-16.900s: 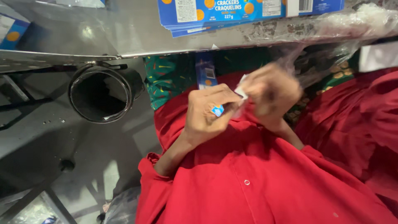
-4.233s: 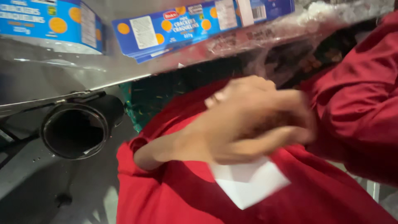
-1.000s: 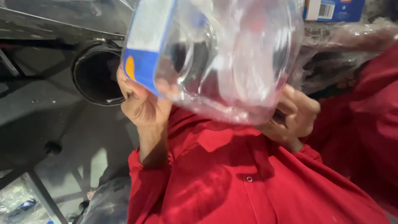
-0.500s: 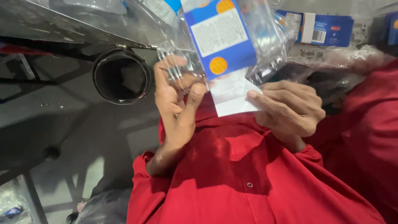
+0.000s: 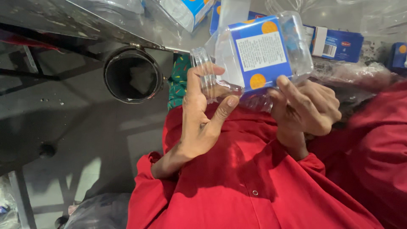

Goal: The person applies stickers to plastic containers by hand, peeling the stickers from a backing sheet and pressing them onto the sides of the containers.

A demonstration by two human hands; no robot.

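A clear plastic jar [image 5: 237, 59] with a blue label dotted with orange circles lies on its side in front of me, its threaded mouth pointing left. My left hand [image 5: 203, 114] grips the jar at the neck, thumb under it. My right hand [image 5: 305, 108] holds the jar's lower right side, fingers curled over the label's edge. Both hands are above my red shirt [image 5: 254, 182].
A metal table edge [image 5: 140, 42] runs along the top, with several blue boxes [image 5: 339, 42] and crumpled clear plastic wrap [image 5: 360, 74] on it. A round black bin [image 5: 132, 76] stands on the grey floor [image 5: 76, 127] to the left. Green patterned cloth [image 5: 179, 80] shows below the table.
The jar has turned and come lower, its mouth now at my left hand. The white paper slip seen half a second ago is out of sight.
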